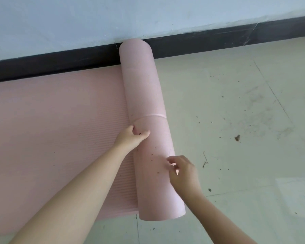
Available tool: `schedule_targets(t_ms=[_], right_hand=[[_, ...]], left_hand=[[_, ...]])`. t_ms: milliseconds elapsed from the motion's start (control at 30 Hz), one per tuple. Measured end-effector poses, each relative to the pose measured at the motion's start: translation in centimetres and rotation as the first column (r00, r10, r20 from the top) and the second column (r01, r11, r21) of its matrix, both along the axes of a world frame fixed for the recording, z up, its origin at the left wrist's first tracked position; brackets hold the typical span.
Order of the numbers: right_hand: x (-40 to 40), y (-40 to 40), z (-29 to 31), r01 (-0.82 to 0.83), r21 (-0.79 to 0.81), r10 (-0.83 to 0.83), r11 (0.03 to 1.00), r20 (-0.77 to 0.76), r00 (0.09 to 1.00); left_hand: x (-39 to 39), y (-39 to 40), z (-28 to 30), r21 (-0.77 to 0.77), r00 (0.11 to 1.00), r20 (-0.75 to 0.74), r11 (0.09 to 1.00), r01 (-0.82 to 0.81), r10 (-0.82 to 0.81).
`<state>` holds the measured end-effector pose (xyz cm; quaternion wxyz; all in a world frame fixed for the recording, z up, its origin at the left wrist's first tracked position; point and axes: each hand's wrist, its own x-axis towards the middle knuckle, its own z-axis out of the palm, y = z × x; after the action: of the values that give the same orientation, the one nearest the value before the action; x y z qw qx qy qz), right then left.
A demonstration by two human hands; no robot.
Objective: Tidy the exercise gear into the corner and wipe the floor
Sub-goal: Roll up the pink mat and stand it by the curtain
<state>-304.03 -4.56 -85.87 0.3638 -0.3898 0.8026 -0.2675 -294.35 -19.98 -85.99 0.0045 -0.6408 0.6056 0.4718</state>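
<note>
Mat roll (pixel 148 124) lies with its long axis running from the skirting board (pixel 60 66) toward the viewer, unrolled portion on its left. Left hand (pixel 130 137) grips the roll's left flank mid-length; right hand (pixel 181 170), fingers loosely curled, touches its near right side.

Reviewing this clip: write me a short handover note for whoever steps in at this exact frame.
Left hand: grips the left side of the pink mat roll.
Right hand: fingers loosely curled at the roll's near right side; contact unclear.
Mat: partly rolled, far end at the black baseboard; flat part lies to the left.
Left: finish rolling, move it to the corner, wipe the floor, which is littered with debris.
</note>
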Motion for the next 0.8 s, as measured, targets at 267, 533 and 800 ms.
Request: schedule_targets(t_ms=[267, 533, 800], right_hand=[[-1.9, -2.4, -0.8, -0.053, 0.218, 0.026, 0.974, 0.126, 0.992], [1.7, -3.9, -0.2, -0.424, -0.012, 0.386, 0.906, -0.391, 0.836], [7.0, -7.2, 3.4, -0.591, -0.018, 0.590, 0.806, -0.033, 0.806]], left_hand=[[0.2, 0.1, 0.0, -0.033, 0.999, 0.037, 0.999, 0.036, -0.035], [5.6, -1.5, 2.6, -0.149, 0.995, 0.075, 0.988, -0.050, 0.062], [11.6, 0.1, 4.2, -0.131, 0.951, 0.040, 0.945, -0.298, 0.306]])
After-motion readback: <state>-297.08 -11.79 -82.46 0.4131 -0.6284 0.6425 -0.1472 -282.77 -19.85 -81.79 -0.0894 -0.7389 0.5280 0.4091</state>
